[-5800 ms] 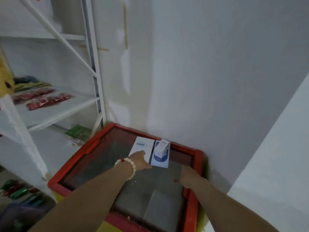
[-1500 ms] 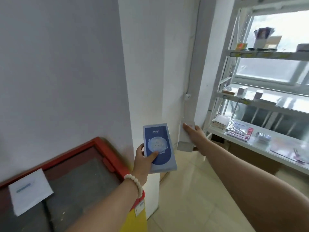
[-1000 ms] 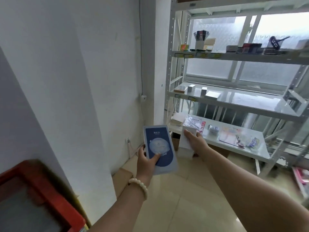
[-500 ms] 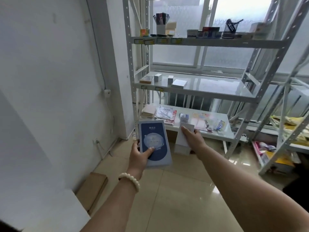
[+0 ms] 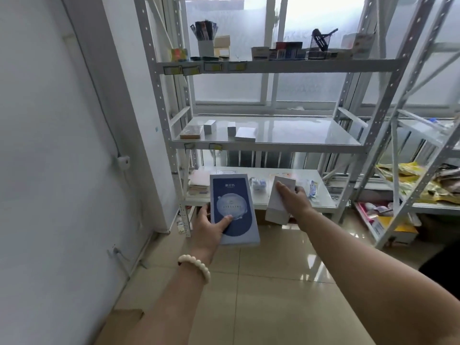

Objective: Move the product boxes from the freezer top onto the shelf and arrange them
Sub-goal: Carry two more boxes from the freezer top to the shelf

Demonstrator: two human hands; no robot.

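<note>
Blue box (image 5: 231, 195), frame centre: gripped by left hand (image 5: 211, 227), thumb on its face. White box (image 5: 273, 210), just right: clasped by right hand (image 5: 293, 200), fingers curled round. Both held in front of shelf (image 5: 273, 146), upper centre.

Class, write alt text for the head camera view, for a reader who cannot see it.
A person's left hand holds a flat blue box and the right hand a white box, both held out before a white metal shelf bearing a few small boxes.
</note>
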